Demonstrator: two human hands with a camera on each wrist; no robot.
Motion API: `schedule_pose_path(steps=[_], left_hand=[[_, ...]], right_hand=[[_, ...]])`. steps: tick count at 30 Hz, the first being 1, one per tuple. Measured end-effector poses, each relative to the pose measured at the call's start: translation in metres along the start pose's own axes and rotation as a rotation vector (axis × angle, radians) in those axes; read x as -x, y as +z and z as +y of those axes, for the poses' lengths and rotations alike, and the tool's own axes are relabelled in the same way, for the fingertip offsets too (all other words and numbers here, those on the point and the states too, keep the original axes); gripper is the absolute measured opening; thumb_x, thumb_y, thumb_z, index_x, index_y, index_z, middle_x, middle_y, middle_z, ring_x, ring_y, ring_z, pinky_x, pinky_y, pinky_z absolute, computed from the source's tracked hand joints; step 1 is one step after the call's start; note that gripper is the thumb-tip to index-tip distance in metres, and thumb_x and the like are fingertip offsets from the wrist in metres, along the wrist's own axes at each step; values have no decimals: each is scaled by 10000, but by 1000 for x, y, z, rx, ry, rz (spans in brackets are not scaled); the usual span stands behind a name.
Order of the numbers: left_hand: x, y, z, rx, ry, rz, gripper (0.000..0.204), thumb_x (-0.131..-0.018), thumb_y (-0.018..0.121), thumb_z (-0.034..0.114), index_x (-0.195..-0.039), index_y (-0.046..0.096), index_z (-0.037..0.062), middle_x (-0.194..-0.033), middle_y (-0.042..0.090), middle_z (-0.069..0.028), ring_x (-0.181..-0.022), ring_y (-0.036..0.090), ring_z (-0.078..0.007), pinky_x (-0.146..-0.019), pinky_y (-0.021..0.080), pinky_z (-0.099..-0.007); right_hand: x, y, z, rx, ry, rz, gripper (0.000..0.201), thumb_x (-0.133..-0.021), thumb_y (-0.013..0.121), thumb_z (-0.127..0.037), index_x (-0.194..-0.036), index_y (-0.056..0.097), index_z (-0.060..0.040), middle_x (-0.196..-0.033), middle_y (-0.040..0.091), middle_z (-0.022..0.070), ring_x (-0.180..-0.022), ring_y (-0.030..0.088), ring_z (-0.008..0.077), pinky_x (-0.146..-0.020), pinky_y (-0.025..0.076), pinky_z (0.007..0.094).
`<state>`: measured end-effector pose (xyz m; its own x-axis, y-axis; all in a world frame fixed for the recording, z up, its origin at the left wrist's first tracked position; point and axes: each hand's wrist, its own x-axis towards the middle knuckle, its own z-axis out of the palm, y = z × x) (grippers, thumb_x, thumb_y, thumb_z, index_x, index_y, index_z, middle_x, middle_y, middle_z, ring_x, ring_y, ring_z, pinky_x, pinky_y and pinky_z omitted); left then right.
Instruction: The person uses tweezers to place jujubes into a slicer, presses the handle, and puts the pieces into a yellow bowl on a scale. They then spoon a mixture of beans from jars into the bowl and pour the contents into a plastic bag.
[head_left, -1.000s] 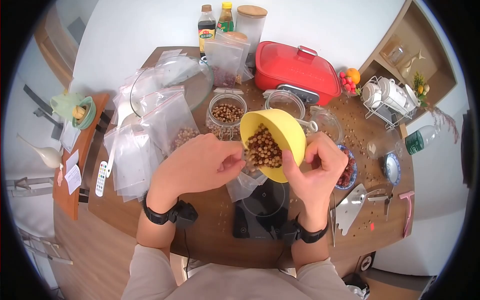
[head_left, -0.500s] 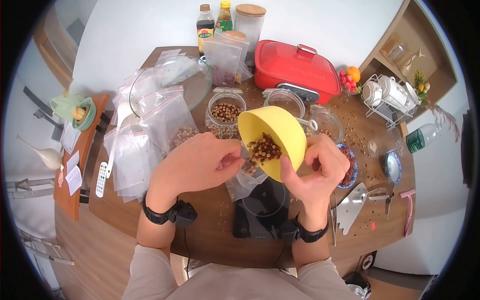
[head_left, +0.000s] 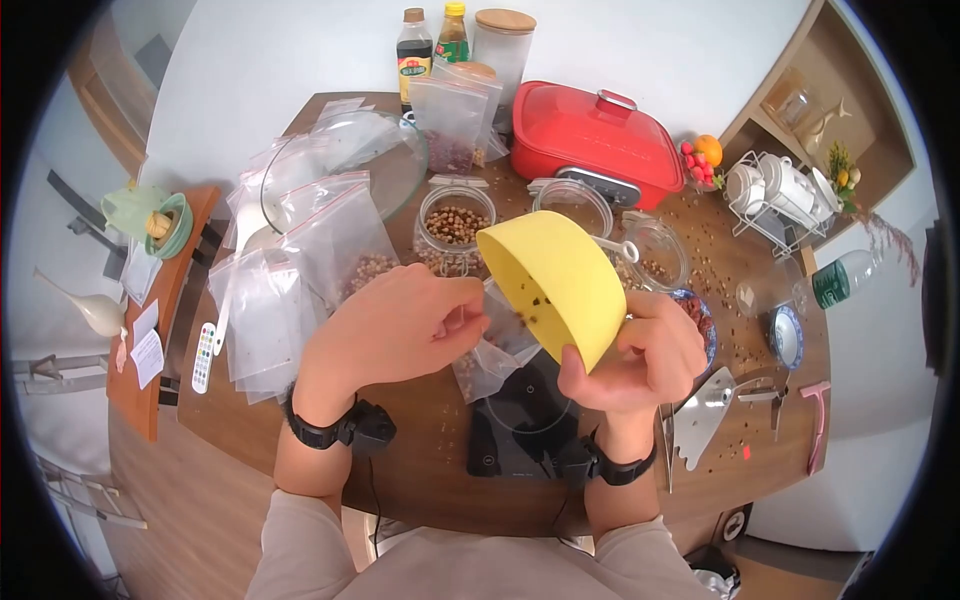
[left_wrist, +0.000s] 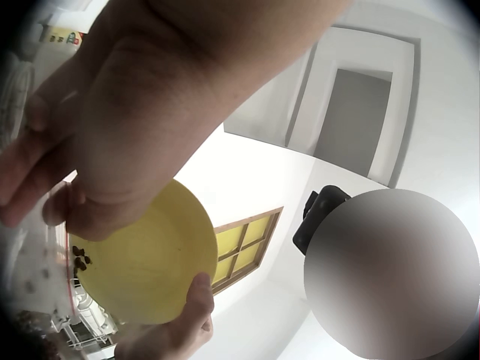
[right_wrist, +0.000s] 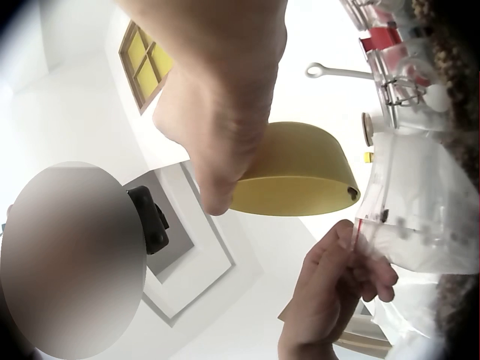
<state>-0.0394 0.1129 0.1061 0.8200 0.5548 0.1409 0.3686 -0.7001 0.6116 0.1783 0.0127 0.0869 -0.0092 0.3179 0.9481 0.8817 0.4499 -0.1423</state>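
The right hand (head_left: pixel 650 355) holds a yellow bowl (head_left: pixel 570 280) by its rim and side, steeply tilted toward the left; a few dark pieces cling inside near the lower lip. Below that lip, a clear zip bag (head_left: pixel 490 365) is pinched at its edge by the left hand (head_left: pixel 395 325). In the right wrist view the bag (right_wrist: pixel 420 210) shows its red zip line, with the left hand (right_wrist: pixel 330 289) gripping there and the bowl (right_wrist: pixel 296 169) tipped above. The left wrist view shows the bowl's (left_wrist: pixel 150 262) nearly bare inside, the right thumb on its rim.
Behind the hands stand an open jar of round brown pieces (head_left: pixel 455 222), other glass jars and a red cooker (head_left: pixel 595 140). Zip bags (head_left: pixel 265 320) and a glass lid cover the left. A black hob (head_left: pixel 520 435) lies in front; a metal scraper (head_left: pixel 700 410) rests at right.
The right hand has tipped the yellow bowl further left and down, and most of the round pieces have left it. The left hand has stayed at the bag.
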Motion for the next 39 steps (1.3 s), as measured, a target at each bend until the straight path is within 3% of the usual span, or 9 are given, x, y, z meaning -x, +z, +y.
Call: schedule_pose_path(steps=[9, 15, 17, 20, 25, 27, 33, 36, 39], left_hand=[[1, 1, -4, -17, 8, 10, 131, -874, 670, 149, -942, 660, 37, -673, 659, -135, -599, 658, -317, -577, 498, -359], [6, -3, 2, 45, -39, -14, 103, -873, 683, 152, -920, 663, 63, -705, 669, -86, -613, 655, -271, -598, 497, -354], [8, -7, 8, 57, -96, -74, 94, -865, 692, 148, -903, 664, 67, -759, 674, -71, -645, 653, -240, -620, 497, -345], [8, -4, 0, -72, -5, -30, 103, -827, 719, 129, -871, 657, 59, -834, 657, -50, -714, 631, -220, -676, 497, -338], [12, -7, 7, -51, 201, 307, 128, -775, 748, 102, -781, 631, 52, -837, 634, -39, -743, 595, -239, -738, 479, -337], [15, -15, 15, -80, 170, 313, 144, -763, 751, 98, -744, 615, 57, -800, 625, -29, -740, 589, -237, -753, 470, -344], [29, -30, 18, -251, -151, 211, 138, -762, 733, 112, -744, 605, 65, -728, 638, -35, -709, 616, -230, -763, 456, -359], [30, -27, 5, -347, -254, 250, 114, -792, 714, 134, -808, 626, 63, -710, 649, -60, -667, 628, -251, -737, 471, -369], [32, -19, -13, -390, -289, 334, 115, -815, 702, 153, -860, 639, 67, -698, 655, -74, -650, 636, -270, -691, 491, -376]], right_hand=[[2, 2, -3, 25, -65, 52, 395, -724, 768, -356, -673, 546, -33, -684, 665, 129, -546, 625, 246, -528, 474, 281], [3, 0, -3, -124, 125, 150, 439, -840, 724, -379, -697, 516, -20, -717, 648, 132, -580, 573, 185, -541, 425, 276], [6, -4, -1, -185, 243, 199, 459, -797, 763, -388, -668, 490, -43, -702, 644, 131, -585, 589, 208, -564, 457, 276], [8, -4, 1, -276, 338, 288, 490, -875, 727, -432, -697, 490, -42, -719, 630, 97, -666, 572, 172, -648, 453, 286], [2, -5, -3, -389, 471, 381, 491, -919, 691, -441, -724, 495, -35, -726, 590, 58, -668, 512, 110, -651, 409, 274], [-1, -4, -5, -394, 479, 411, 480, -923, 688, -433, -734, 499, -34, -729, 587, 58, -673, 512, 104, -651, 406, 271], [-4, -6, -8, -493, 537, 413, 416, -931, 685, -360, -756, 496, -34, -727, 563, 13, -678, 502, 83, -641, 397, 250], [-3, -8, -7, -503, 652, 329, 301, -936, 668, -216, -776, 484, -40, -739, 543, -12, -691, 483, 55, -636, 386, 227], [-6, -13, -9, -477, 729, 81, 203, -926, 635, -88, -806, 476, -46, -739, 520, -31, -686, 460, 22, -602, 362, 200]])
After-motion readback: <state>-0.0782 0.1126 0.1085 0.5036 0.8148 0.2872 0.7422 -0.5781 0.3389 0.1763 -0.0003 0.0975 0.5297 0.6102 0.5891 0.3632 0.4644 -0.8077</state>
